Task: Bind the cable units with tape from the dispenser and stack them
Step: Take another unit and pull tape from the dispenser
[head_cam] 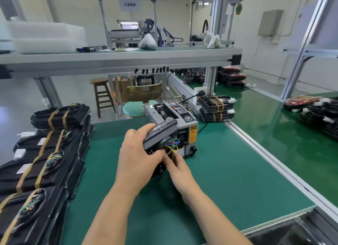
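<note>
Wooden stool [98, 80] beside green-seated chair [144, 92]

Both forearms are bare and come up from the lower edge of the view, converging towards the middle above the worktop. The left forearm slants up and to the right; the back of the left hand [139, 154] faces the camera. Its fingers curl over the top of a cable unit [161, 135], and its thumb lies along the near side, so the hand grips the unit and holds it off the surface. The right forearm slants up and to the left, ending just beside and below the left hand. The right hand [176, 165] is turned palm inward, its fingers bent, with thumb and forefinger pinching at the unit's lower edge by the wires.
</note>
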`<state>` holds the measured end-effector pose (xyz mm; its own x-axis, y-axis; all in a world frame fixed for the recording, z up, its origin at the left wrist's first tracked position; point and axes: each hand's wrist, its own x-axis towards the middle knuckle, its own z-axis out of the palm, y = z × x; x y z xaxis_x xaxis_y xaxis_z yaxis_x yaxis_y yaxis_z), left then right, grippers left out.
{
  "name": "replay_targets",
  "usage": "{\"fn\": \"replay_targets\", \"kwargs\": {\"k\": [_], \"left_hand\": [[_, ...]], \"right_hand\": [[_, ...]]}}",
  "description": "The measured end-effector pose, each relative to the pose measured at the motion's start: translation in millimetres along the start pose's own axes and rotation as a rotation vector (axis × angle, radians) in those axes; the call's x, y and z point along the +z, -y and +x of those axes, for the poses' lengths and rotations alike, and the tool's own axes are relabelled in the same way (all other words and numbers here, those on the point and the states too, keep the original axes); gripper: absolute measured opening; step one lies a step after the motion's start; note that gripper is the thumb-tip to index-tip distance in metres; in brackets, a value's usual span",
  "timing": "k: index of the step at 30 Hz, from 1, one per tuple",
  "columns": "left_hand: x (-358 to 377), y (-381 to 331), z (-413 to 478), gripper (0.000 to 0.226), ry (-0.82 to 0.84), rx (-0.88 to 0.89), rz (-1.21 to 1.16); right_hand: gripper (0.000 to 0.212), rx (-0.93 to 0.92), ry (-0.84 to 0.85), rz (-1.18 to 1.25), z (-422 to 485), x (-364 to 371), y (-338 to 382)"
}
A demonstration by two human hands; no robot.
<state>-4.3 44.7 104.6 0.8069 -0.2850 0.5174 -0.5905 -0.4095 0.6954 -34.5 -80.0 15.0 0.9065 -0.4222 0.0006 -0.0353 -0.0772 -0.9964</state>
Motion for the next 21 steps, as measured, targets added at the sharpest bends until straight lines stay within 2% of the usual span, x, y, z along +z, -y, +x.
{"fn": "replay_targets", "kwargs": {"k": [2,3,6,13,15,18,21], "left_hand": [[-4,8,1,0.066,0.007,-0.017,-0.030],[-5,12,1,0.066,0.012,-0.019,-0.042],[-4,21,1,0.066,0.039,-0.017,-0.077],[7,33,6,0.071,0.023,-0.061,-0.213],[12,36,9,0.058,-0.062,-0.105,-0.252],[19,42,13,0.027,-0.266,-0.204,-0.289],[22,45,18,0.020,-0.310,-0.218,-0.323]], "right_hand": [[0.039,-0.045,0.021,0.030,1,5,-4],[0.043,-0.057,0.034,0.031,2,8,-6],[0.037,-0.073,0.056,0.021,2,17,-12],[0.028,-0.124,-0.028,-0.020,3,26,-13],[0.029,-0.133,-0.023,-0.025,7,25,-14],[0.035,-0.146,-0.017,-0.041,10,27,-13],[0.037,-0.153,-0.016,-0.035,11,27,-14]]}}
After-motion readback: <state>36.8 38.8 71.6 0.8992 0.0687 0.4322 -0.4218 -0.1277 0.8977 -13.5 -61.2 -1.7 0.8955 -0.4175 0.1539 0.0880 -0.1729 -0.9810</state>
